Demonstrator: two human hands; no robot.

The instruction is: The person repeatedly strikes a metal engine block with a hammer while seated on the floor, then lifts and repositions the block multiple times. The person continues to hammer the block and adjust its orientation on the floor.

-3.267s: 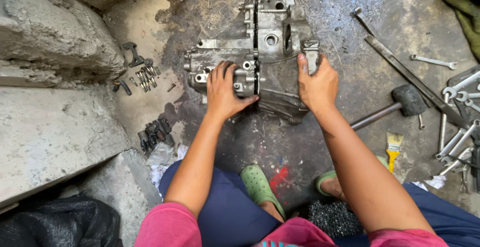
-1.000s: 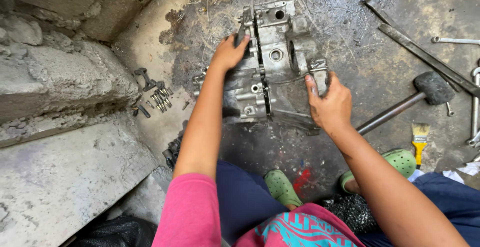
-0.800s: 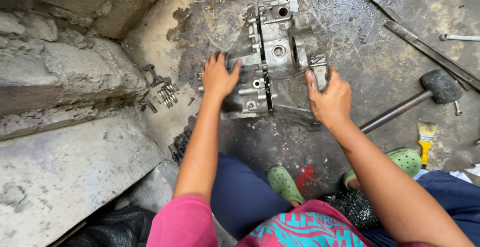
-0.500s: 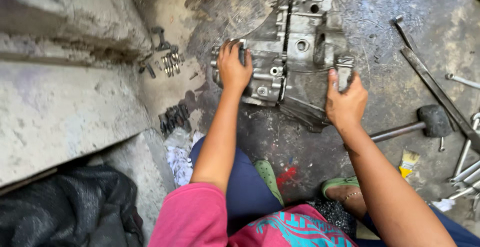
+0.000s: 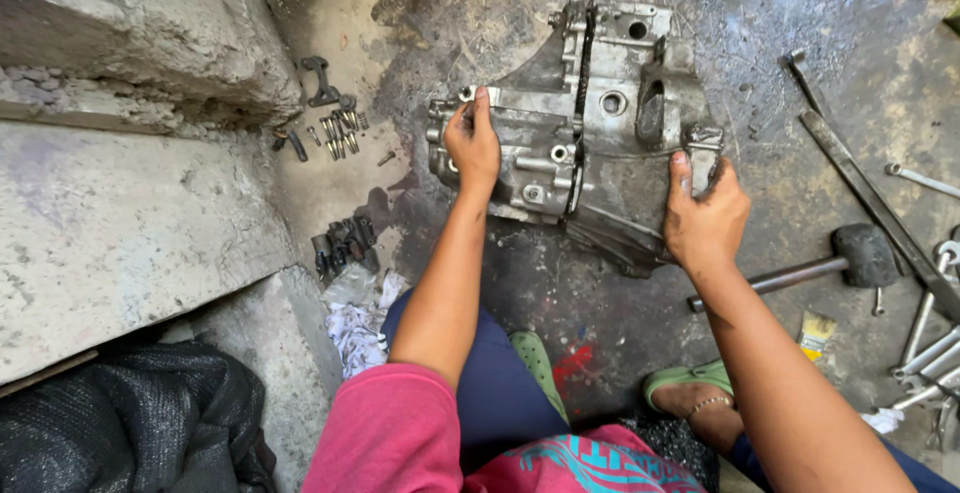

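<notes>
**Both hands on the gearbox casing: visible and hidden areas**

The grey cast-metal gearbox casing lies on the oil-stained concrete floor in the upper centre of the frame. Your left hand rests on its left section, fingers together and curled over the upper left edge; the fingertips pass behind the edge, so you cannot confirm what they press against. Your right hand grips the lower right corner, thumb raised along the metal lug there and the other fingers wrapped beneath, out of sight. The underside of the casing and its lower right edge, lying in shadow, cannot be made out.

At centre right, a sledgehammer with a dark head and steel handle lies on the floor; your right wrist covers the handle's end. A long flat steel bar runs diagonally above it. Spanners at the right edge are cut off by the frame. A small yellow-handled brush lies below the hammer.

At upper left, a row of loose bolts lies beside the rough concrete step; individual sizes are unreadable. A dark cluster of small parts below them cannot be identified.
</notes>
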